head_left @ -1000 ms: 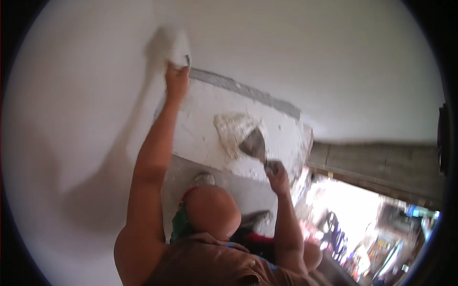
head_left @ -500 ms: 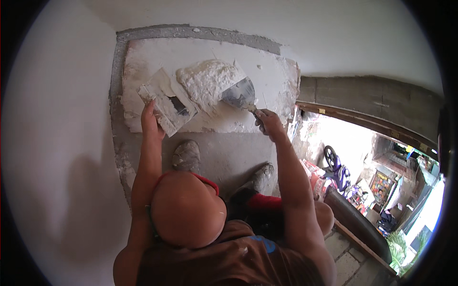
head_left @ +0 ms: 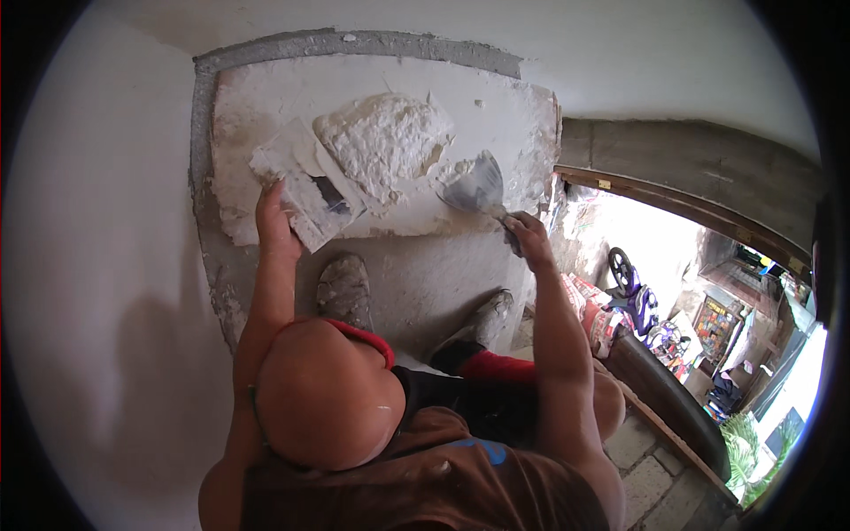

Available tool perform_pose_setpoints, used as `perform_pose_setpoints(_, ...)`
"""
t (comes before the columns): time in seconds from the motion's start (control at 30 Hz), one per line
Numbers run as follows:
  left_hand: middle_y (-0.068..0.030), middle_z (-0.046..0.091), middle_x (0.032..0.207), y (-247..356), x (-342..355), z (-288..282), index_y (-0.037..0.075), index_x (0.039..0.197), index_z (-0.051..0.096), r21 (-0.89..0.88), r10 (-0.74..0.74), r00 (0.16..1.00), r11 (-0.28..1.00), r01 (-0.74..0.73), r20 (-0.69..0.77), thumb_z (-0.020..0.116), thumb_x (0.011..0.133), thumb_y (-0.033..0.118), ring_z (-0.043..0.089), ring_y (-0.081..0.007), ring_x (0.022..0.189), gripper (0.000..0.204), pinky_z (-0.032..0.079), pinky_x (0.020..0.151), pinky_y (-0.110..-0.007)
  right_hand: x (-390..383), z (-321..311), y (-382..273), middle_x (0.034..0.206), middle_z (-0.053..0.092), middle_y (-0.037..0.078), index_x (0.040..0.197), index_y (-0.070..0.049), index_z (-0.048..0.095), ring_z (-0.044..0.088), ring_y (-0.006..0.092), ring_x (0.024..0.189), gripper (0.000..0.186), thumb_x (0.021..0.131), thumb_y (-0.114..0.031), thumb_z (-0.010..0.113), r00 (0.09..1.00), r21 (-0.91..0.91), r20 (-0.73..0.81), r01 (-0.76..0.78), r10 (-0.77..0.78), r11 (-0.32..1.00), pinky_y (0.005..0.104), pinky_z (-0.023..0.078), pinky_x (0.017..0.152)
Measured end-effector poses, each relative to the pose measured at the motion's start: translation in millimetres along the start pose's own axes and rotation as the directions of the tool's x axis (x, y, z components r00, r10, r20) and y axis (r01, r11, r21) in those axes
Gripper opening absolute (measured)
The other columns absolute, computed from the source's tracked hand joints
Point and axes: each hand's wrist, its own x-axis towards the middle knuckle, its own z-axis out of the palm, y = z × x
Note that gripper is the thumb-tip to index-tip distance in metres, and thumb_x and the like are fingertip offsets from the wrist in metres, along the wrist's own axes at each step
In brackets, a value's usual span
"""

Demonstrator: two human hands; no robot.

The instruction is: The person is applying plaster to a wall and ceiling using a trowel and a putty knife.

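My left hand [head_left: 276,217] grips a plastering trowel [head_left: 312,232] whose upturned face is smeared with white plaster; its handle is hidden beneath. To its right a mound of wet white plaster [head_left: 381,142] lies on a pale, crusted board [head_left: 257,97]. My right hand [head_left: 529,239] is closed round the handle of a wide putty knife [head_left: 478,186]. The knife's blade, with some plaster at its left edge, is over the board's front right part, apart from the mound.
White walls [head_left: 97,221] rise at the left and back. My shoes [head_left: 345,288] stand on the grey floor [head_left: 407,265] just before the board. At the right a doorway with a wooden sill [head_left: 673,203] gives onto a bright area with a purple wheeled thing [head_left: 633,296].
The putty knife has drawn back from the mound, moving right and slightly nearer me. The left hand keeps its hold on the trowel, and the view has shifted a little.
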Motion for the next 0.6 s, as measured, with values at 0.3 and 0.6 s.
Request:
perform_pose_setpoints(0.3,-0.0113,0.061,0.120,-3,8,35,0.000,0.131,0.051,0.127,0.100,0.995,0.987,-0.096,-0.026,0.058,0.095,0.019,0.062,-0.0265,0.109,0.041,0.050,0.094,-0.040,9,82,-31,0.066,0.059,0.001,0.095,0.000,0.069,0.049,0.0078,0.054,0.028,0.093,-0.027,0.062,0.984,0.106,-0.046,0.177,-0.173,0.979,0.0269,0.040,0.049)
perform_pose_setpoints(0.6,-0.0138,0.064,0.117,19,13,43,0.000,0.127,0.053,0.062,-0.092,0.996,0.994,0.091,0.009,0.054,0.097,0.030,0.065,-0.0294,0.103,0.044,0.053,0.090,-0.044,-56,73,-116,0.087,0.068,0.007,0.110,0.000,0.061,0.061,0.0099,0.070,0.023,0.089,-0.009,0.062,0.837,0.179,0.112,0.513,-0.535,0.840,0.0241,0.048,0.059)
